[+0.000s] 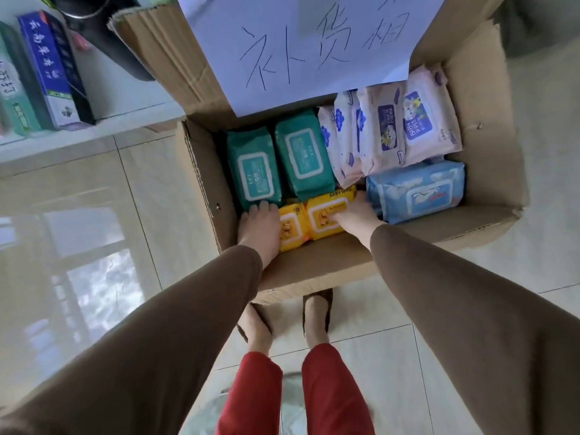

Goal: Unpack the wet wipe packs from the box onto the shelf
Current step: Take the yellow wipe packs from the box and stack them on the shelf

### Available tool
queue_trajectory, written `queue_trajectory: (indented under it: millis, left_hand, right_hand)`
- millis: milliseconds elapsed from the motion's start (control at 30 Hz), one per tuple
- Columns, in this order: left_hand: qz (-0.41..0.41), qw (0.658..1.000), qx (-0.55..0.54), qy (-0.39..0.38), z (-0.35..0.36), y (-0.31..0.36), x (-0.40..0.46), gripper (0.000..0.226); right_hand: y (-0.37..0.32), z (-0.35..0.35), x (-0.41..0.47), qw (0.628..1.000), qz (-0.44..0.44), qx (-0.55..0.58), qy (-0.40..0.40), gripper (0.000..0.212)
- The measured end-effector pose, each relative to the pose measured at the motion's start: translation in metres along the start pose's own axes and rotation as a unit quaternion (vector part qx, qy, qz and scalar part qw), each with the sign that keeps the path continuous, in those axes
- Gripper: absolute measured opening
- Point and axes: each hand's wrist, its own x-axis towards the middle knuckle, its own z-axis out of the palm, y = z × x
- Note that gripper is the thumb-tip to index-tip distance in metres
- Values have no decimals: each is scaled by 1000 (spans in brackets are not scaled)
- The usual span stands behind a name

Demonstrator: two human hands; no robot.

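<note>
Right now the yellow wipe packs (314, 219) lie against the near wall of the cardboard box (489, 146), and I have both hands on them: my left hand (260, 229) spread flat at their left end, my right hand (356, 215) curling over the right end, grip depth unclear. Teal packs (282, 164), pink packs (392, 133) and a blue pack (417, 191) crowd around, so lifting could drag a neighbour or let one slip. The shelf (94, 130) waits at far left.
</note>
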Motion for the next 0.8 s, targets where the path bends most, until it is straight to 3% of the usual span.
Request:
queue_trajectory:
  millis: [67,133,267,333,467,633,700,800]
  left_hand:
    - [-9,1000,25,10,3,1,4,53]
    - [-13,999,37,-9,2,-1,9,53]
    - [7,997,45,-60,-11,-7,6,52]
    - [8,999,27,-43,-23,-7,-11,49]
    - [-20,991,-133,7,-62,-16,-63,40]
    - [-56,963,-257,65,-145,-64,-158,37]
    - [-86,937,-328,79,-176,-100,-203,37]
    - [-114,873,-461,115,-206,-171,-268,34]
  right_hand:
    - [-1,2,5,1000,10,14,15,110]
    - [-5,0,3,999,14,28,11,114]
    - [-5,-6,-8,997,9,65,-33,68]
    - [-4,-15,-24,998,-11,61,-23,59]
    - [-14,-45,-83,993,-83,90,-2,35]
    - [-67,-78,-195,976,-144,163,-6,41]
    - [-104,-80,-249,969,-182,169,-20,35]
    - [-168,-71,-340,954,-244,165,-53,27]
